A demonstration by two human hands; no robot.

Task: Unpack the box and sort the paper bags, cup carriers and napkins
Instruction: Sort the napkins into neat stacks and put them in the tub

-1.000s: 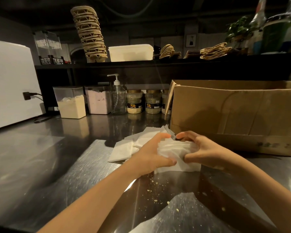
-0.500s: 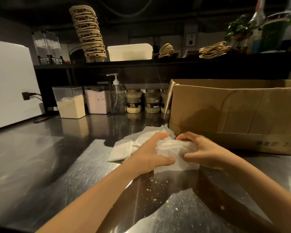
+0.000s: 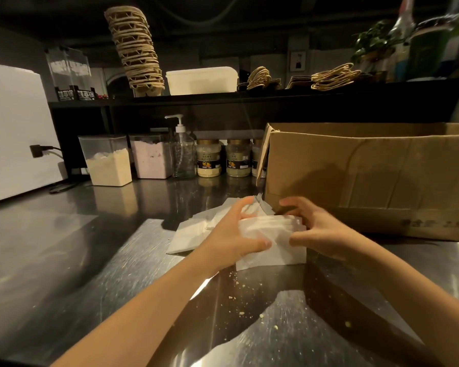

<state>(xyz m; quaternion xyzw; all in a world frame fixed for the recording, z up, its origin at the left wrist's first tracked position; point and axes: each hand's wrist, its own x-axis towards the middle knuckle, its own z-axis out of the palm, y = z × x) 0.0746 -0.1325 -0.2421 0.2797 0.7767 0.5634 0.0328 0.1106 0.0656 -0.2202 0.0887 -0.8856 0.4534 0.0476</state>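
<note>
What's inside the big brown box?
Of the cardboard box, only the front wall and a strip of far inner wall show. The front wall hides whatever is inside. The left hand and right hand grip napkins outside it.

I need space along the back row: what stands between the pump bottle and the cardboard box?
In the head view, gold-lidded jars stand there: two in full sight by the pump bottle, a third partly behind the cardboard box.
</note>
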